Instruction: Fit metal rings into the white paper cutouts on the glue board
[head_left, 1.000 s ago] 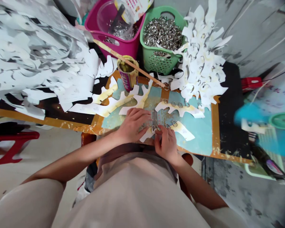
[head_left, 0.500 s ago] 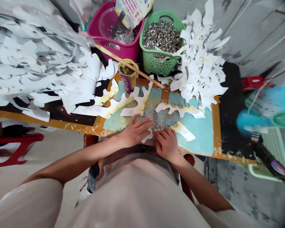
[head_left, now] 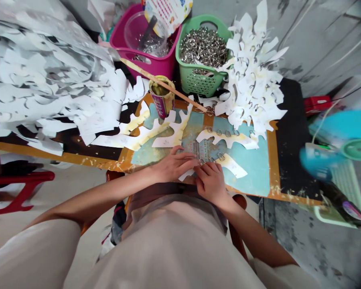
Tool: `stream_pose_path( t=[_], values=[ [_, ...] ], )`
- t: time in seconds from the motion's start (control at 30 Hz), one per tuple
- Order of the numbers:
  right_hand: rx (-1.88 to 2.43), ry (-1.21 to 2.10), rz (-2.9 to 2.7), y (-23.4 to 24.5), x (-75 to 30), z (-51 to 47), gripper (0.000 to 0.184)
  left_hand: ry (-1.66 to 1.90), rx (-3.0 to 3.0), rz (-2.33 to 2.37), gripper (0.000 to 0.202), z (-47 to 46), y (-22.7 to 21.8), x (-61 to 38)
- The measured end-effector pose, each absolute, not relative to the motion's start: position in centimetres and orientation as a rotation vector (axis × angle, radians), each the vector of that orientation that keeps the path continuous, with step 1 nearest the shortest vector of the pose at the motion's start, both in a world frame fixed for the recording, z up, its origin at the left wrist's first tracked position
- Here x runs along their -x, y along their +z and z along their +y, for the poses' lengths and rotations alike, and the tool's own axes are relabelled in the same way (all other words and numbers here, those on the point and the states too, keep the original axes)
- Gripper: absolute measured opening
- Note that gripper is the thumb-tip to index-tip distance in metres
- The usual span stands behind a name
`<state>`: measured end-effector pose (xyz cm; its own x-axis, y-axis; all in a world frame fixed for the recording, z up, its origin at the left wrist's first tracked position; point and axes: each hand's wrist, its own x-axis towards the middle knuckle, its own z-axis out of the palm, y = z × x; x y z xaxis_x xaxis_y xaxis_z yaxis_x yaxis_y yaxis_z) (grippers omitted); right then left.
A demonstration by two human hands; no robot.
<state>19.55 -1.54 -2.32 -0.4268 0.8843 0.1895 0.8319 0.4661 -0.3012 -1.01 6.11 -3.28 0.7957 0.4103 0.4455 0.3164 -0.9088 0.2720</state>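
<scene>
My left hand (head_left: pixel 173 166) lies on a white paper cut-out (head_left: pixel 233 165) at the near edge of the blue-topped board (head_left: pixel 252 168), fingers stretched toward the right. My right hand (head_left: pixel 211 181) sits beside it with fingers curled, fingertips pressed on the cut-out where small metal rings (head_left: pixel 210 159) are lined up. A second cut-out with rings (head_left: pixel 228 137) lies just beyond. What the right fingers pinch is too small to tell.
A green basket of metal rings (head_left: pixel 202 48) and a pink basket (head_left: pixel 144 40) stand at the back. A glue can (head_left: pixel 162 98) with a stick (head_left: pixel 174 90) stands between them and me. Heaps of white cut-outs lie left (head_left: pixel 48 80) and right (head_left: pixel 252 84). A blue fan (head_left: pixel 337 148) is at right.
My left hand has slid slightly toward me and right along the cut-out; the right hand's fingertips have shifted a little along the row of rings. The view has tilted slightly.
</scene>
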Motion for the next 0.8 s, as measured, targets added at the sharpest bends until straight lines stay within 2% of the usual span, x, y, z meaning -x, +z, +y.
stream_pose_path(
  t=[0.33,0.53,0.8],
  values=[
    [1.509,0.331,-2.329,-2.4,-19.3,-1.2,0.027,0.908,-2.783,0.617,0.017,5.7,-4.0,1.4],
    [1.582,0.332,-2.387,-2.0,-18.8,-0.5,0.053,0.955,-2.695,0.652,0.013,5.6,-3.8,1.5],
    [1.609,0.263,-2.404,-2.3,-18.7,-0.6,0.044,0.926,-2.726,0.709,0.005,5.7,-3.5,1.4]
  ],
)
